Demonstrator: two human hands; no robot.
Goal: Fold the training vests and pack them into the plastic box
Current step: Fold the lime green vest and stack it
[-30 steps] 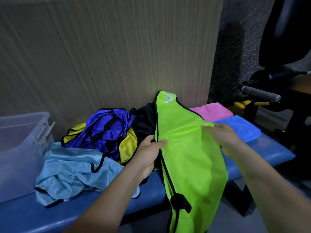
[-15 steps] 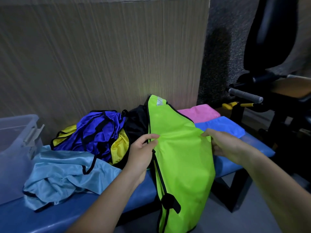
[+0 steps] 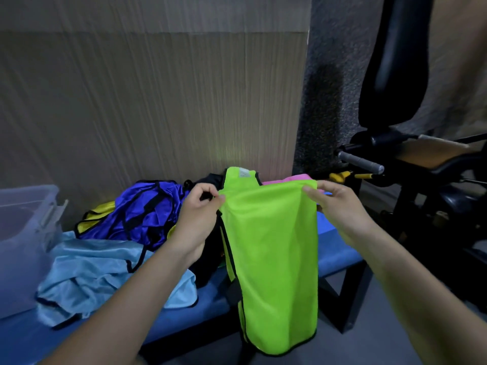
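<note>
A neon green training vest (image 3: 274,254) with black trim hangs in front of the blue bench (image 3: 340,259), folded lengthwise. My left hand (image 3: 200,214) pinches its upper left corner and my right hand (image 3: 340,206) pinches its upper right corner. A pile of loose vests lies on the bench to the left: a royal blue vest (image 3: 147,212), a yellow vest (image 3: 105,209), a black vest (image 3: 208,259) and a light blue vest (image 3: 100,275) in front. The clear plastic box (image 3: 23,233) stands at the far left end of the bench.
A pink cloth (image 3: 287,178) lies behind the green vest, partly hidden. A wood-grain wall panel (image 3: 158,101) backs the bench. Black gym equipment (image 3: 395,75) with a padded handle (image 3: 361,162) stands at the right. Grey floor lies below the bench.
Both hands have lifted the green vest off the bench by its fold line, so it now hangs down in front. The hands rose and moved apart along the top edge.
</note>
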